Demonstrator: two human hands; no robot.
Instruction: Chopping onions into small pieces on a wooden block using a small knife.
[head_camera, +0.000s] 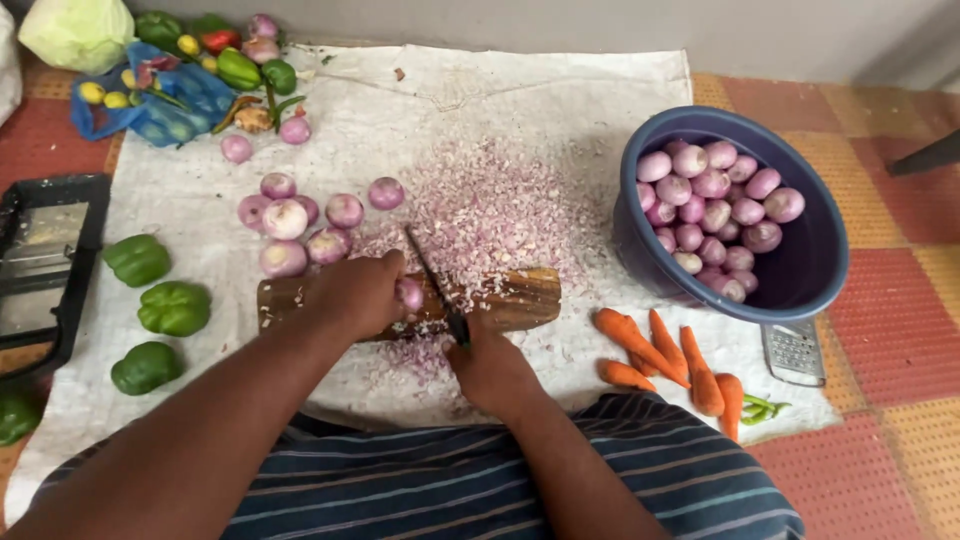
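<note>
On the wooden cutting board (510, 298) at the middle of the white cloth (560, 100), I see my left hand (358, 292) cupped down over a peeled red onion (410, 293), fingers curled tight on it so that only a pink edge shows. My right hand (487, 368) is closed round the handle of a dark knife (432, 280); the blade runs up and away from me, slanting left, with its edge just beside the onion under my left hand. I cannot tell whether the blade touches it.

Beyond the board lies a wide heap of chopped onion (495, 205), and more bits are scattered on the board and on the cloth in front of it. Left of the heap sits a cluster of whole peeled onions (300, 220). To my right a blue tub (815, 265) holds many more peeled onions, and a small metal grater (793, 352) lies against its near side. Several carrots (660, 355) lie near my right forearm. At the left edge of the cloth are three green bell peppers (172, 307), and beside them a black-framed slicer (45, 265). In the far left corner I see a cabbage (78, 32) and a blue bag (160, 100) with mixed vegetables.
</note>
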